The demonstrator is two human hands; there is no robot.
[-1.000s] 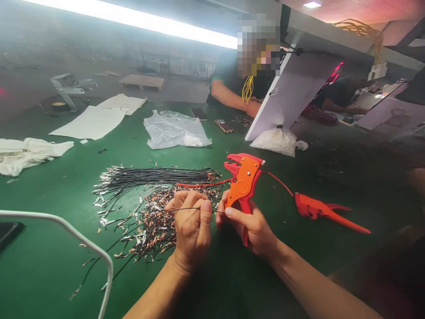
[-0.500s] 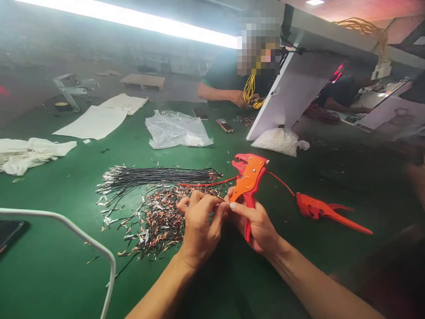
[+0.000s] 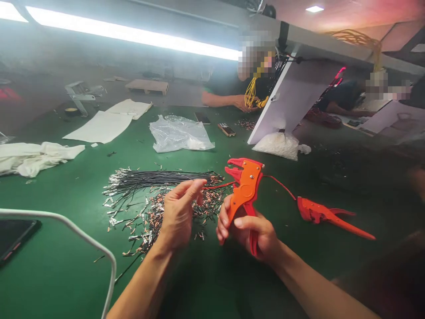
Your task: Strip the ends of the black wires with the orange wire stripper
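In the head view my right hand (image 3: 254, 230) is wrapped round the handles of an orange and red wire stripper (image 3: 247, 179), held upright with its jaws facing left. My left hand (image 3: 179, 215) is closed in a pinch to the left of the stripper, apart from it. What lies between its fingertips is too thin to make out. Behind that hand lies a bundle of black wires (image 3: 159, 178), with silvery ends at the left and coppery ends at the right. A heap of short wire scraps (image 3: 157, 221) spreads below the bundle, partly hidden by the hand.
A second red wire stripper (image 3: 318, 212) lies at right. Behind are a clear plastic bag (image 3: 179, 134), a phone (image 3: 226, 129), a tied white bag (image 3: 277, 144) and paper (image 3: 99, 126). A white cable (image 3: 83, 237) arcs at left. Another person's hand (image 3: 244, 103) holds yellow cables.
My left hand has moved left and up, away from my right hand. The wire stripper has turned slightly and stands more upright. The view has shifted a little.
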